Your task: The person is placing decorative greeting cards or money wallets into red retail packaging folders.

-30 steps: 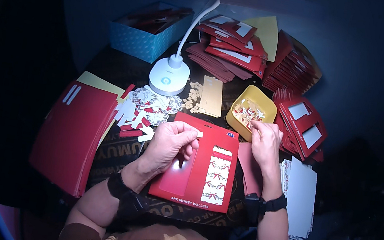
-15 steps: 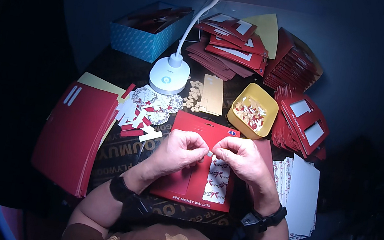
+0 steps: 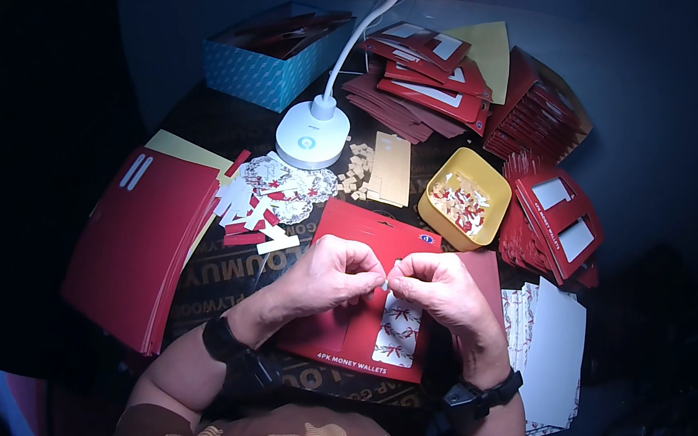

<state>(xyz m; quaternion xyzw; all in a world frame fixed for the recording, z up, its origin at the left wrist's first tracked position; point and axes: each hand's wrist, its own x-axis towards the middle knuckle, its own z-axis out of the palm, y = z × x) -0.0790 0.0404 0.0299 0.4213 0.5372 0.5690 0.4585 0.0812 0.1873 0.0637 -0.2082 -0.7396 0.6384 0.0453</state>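
Observation:
My left hand [image 3: 329, 276] and my right hand [image 3: 445, 297] meet fingertip to fingertip, both closed in a pinch. Between them shows a bit of a small pale piece [image 3: 386, 286], mostly hidden by the fingers. Below lies a flat red card sleeve [image 3: 356, 228] with a hanging slot at its top and printing along its lower edge. A white window panel with a red bow pattern [image 3: 398, 338] shows on its right side. Both wrists wear dark straps with small devices. Another plain red card [image 3: 485, 273] sticks out beside the sleeve under my right hand.
A white lamp [image 3: 312, 136] stands behind, near beige tabs [image 3: 357, 170]. A yellow tub [image 3: 479, 235] holds small scraps. Red card stacks lie left [image 3: 132, 249] and right [image 3: 551, 221]. A blue box [image 3: 249, 72] is at the back left. White sheets [image 3: 554, 353] lie right.
My fingertips have drawn closer together, and less of the small pale piece shows. The whole view has shifted slightly; the surrounding stacks stay as they were.

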